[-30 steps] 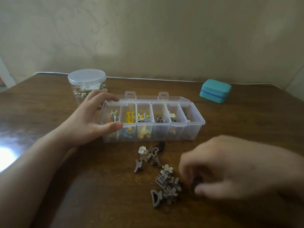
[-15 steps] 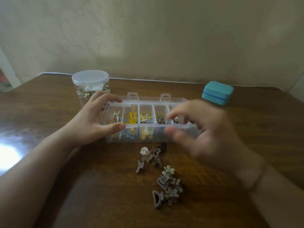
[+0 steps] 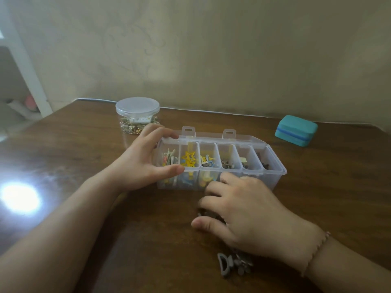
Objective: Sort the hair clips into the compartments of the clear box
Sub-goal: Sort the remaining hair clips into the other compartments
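The clear box (image 3: 275, 166) lies open on the wooden table, with several compartments in a row. They hold mixed clips at the left, yellow star clips (image 3: 188, 159), blue and yellow ones, then brown and dark ones. My left hand (image 3: 137, 166) grips the box's left end, thumb on the front wall and fingers on the back rim. My right hand (image 3: 249, 212) lies over the loose clips in front of the box. Its fingers curl down and a small dark hair clip (image 3: 200, 212) shows pinched between thumb and fingertips. A grey claw clip (image 3: 223, 264) and flower clips lie by the wrist.
A round clear jar (image 3: 137, 115) with a lid and gold bits stands behind the box at the left. A teal case (image 3: 296, 131) sits at the back right. Bright glare (image 3: 19, 197) marks the table at the left. The wall runs close behind the table.
My right hand went from the loose clips up over the box's middle compartments, then came back down onto the clips in front of the box. My left hand stayed on the box.
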Available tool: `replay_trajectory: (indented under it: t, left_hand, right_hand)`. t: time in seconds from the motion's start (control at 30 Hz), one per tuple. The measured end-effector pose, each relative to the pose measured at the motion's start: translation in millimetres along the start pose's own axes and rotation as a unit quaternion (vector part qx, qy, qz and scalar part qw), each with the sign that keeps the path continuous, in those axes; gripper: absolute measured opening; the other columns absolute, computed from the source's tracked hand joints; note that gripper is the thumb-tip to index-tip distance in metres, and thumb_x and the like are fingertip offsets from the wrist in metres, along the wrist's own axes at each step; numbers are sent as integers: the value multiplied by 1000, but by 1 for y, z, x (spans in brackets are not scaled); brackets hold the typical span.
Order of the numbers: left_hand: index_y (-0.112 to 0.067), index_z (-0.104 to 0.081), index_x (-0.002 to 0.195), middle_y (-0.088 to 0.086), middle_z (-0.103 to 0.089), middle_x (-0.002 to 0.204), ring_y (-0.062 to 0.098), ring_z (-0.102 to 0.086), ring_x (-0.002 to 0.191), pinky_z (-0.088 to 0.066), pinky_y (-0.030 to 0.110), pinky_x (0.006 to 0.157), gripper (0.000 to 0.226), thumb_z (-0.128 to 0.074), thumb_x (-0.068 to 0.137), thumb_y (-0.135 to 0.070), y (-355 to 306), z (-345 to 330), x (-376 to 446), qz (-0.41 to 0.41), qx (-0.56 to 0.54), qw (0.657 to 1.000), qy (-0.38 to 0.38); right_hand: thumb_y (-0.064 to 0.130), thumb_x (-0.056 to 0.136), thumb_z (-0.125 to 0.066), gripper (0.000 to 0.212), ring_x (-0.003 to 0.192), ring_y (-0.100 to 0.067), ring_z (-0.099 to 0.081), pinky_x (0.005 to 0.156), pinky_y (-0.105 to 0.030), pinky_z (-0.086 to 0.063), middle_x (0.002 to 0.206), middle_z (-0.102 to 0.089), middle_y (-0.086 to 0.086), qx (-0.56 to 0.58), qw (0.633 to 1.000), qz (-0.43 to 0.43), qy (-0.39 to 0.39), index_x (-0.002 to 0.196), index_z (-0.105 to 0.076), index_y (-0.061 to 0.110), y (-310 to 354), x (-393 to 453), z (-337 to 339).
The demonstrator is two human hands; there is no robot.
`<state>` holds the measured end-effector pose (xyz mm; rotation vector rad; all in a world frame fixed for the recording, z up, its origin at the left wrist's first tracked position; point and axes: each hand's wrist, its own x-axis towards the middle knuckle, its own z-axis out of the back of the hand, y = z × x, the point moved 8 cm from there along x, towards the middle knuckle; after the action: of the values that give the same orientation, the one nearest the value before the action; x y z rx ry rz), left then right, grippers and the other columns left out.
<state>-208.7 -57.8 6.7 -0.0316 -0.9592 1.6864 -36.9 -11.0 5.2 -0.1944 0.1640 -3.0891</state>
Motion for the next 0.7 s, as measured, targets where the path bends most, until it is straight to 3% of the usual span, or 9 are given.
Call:
replay_trajectory:
  t: [0.2, 0.37, 0.43, 0.57, 0.7]
  left_hand:
    - [-31, -52, 124, -10, -43, 122, 6, -45, 119, -39, 25, 100, 70, -68, 65, -66, 2, 0, 0, 5, 7, 1000, 5]
    - [-28, -53, 124, -10, -44, 119, 7, -46, 117, -39, 24, 101, 71, -68, 66, -66, -1, 0, 0, -9, 5, 1000, 3]
    - [-26, -53, 125, -8, -44, 119, 8, -46, 118, -38, 25, 101, 72, -67, 67, -67, -2, 0, 0, -14, 4, 1000, 4]
    - [-28, -51, 127, -9, -42, 121, 5, -43, 120, -37, 23, 101, 74, -64, 68, -70, -2, 0, -1, -16, 7, 1000, 12]
    - [-30, -51, 126, -10, -41, 122, -2, -41, 120, -35, 20, 101, 73, -65, 67, -69, -2, 0, -1, -10, 9, 1000, 13]
  right_hand:
    - [47, 91, -53, 26, 95, -3, -51, 76, -29, -51, 102, -59, 14, 88, 994, -6, -58, 102, -70, 30, -5, -2, 5]
    - [40, 90, -56, 26, 95, -15, -56, 74, -35, -50, 101, -64, 3, 10, 982, -1, -189, 97, -70, 19, -7, 8, 42]
    - [43, 89, -54, 31, 96, -20, -56, 74, -38, -50, 103, -65, 1, -34, 981, -6, -193, 100, -70, 19, -8, 25, 51]
    - [49, 88, -52, 36, 100, -18, -57, 77, -37, -50, 109, -65, 4, -60, 991, 17, -121, 110, -65, 24, -4, 47, 37]
    - [40, 88, -60, 25, 95, -14, -58, 77, -36, -50, 101, -67, 7, 53, 982, 9, -181, 104, -68, 23, -10, 24, 54]
